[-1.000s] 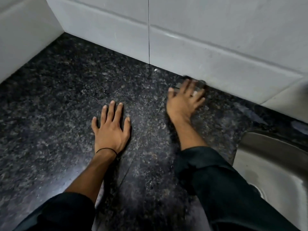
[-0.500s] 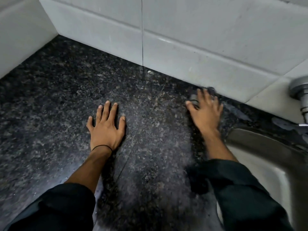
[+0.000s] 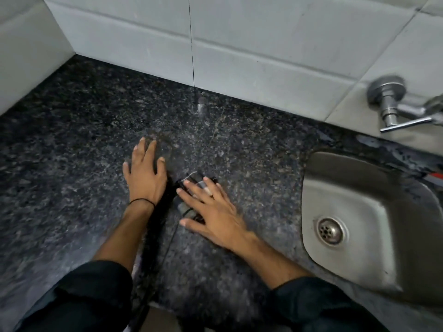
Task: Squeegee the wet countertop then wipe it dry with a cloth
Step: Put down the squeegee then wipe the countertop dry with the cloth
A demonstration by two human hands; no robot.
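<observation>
In the head view, your left hand (image 3: 144, 173) lies flat and open on the dark speckled granite countertop (image 3: 72, 164), fingers spread and pointing toward the wall, holding nothing. A thin black band (image 3: 141, 200) goes around its wrist.

Your right hand (image 3: 211, 216) lies just beside it, also flat, with the fingers stretched out toward the left hand. It presses on a small object with a grey part and black edges (image 3: 191, 183), which sits on the countertop between the two hands. Most of this object is hidden under your fingers and the picture is blurred there, so you cannot tell if it is the squeegee or a cloth. The fingers are not curled around it; the hand is open and lies on top of it.

A pale wet sheen shows on the stone in front of your hands, toward the white tiled wall (image 3: 239, 56). At the right, the stainless steel sink with a round drain (image 3: 354, 188) is set into the counter, and its right side is cut off by the frame. The metal wall tap (image 3: 393, 101) above it is also only partly visible. Your dark sleeves (image 3: 79, 295) are cut off at the bottom edge.
</observation>
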